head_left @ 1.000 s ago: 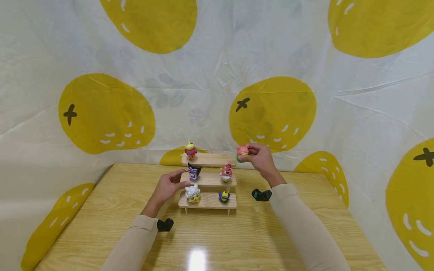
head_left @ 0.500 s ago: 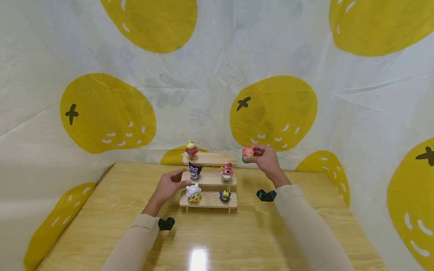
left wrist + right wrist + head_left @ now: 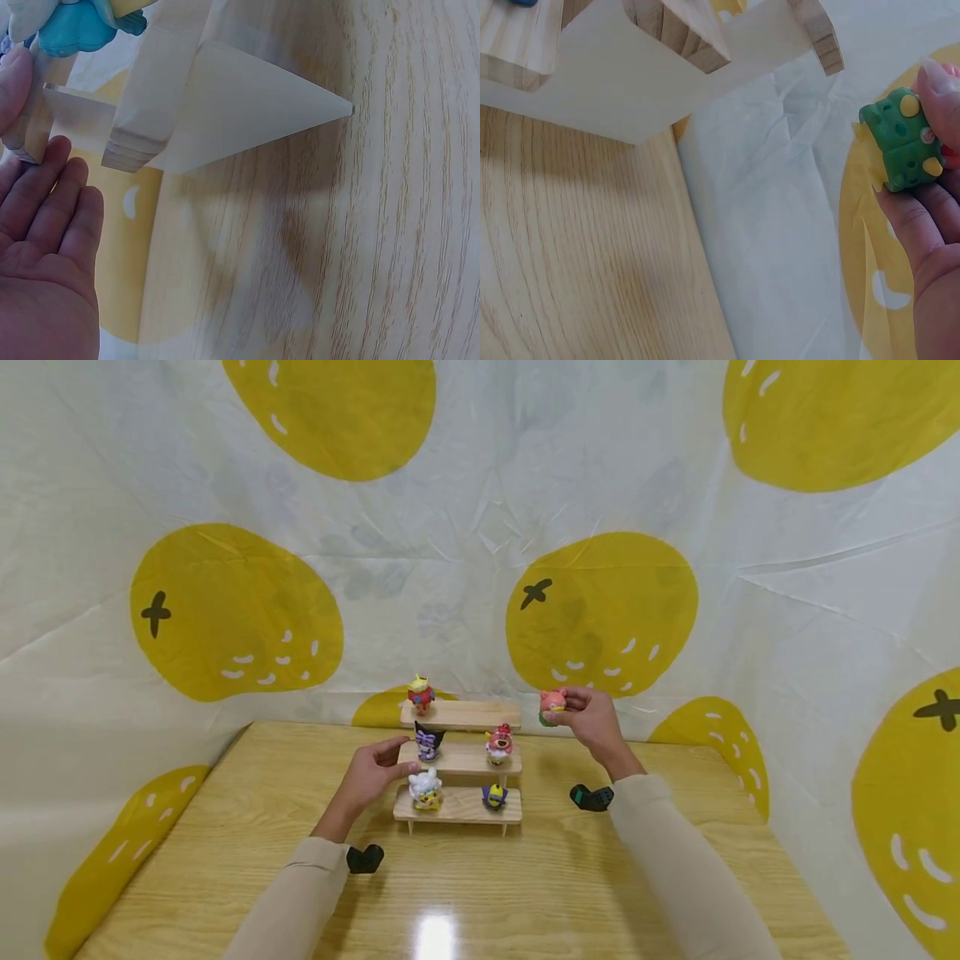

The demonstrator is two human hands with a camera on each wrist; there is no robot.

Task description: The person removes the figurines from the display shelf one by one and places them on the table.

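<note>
My right hand (image 3: 597, 722) pinches a toy figurine (image 3: 553, 701), pink on top with a green base, in the air just right of the top shelf. In the right wrist view the green underside (image 3: 904, 142) with yellow nubs faces the camera, between thumb and fingers. A three-tier wooden display stand (image 3: 459, 810) stands on the table. My left hand (image 3: 367, 775) grips the left end of its middle shelf, thumb above and fingers (image 3: 46, 187) below. That shelf carries a black-and-purple figurine (image 3: 427, 744) at left and a pink bear figurine (image 3: 498, 746) at right.
A yellow-and-red figurine (image 3: 421, 696) is on the top shelf's left end. The bottom shelf bears a white-topped figurine (image 3: 425, 790) and a dark blue-and-yellow one (image 3: 494, 797). A cloth (image 3: 442, 610) with yellow fruit print hangs behind the wooden table (image 3: 480, 893).
My right hand has drawn the pink-and-green figurine a little to the right, away from the top shelf's end. The left hand keeps its hold on the stand.
</note>
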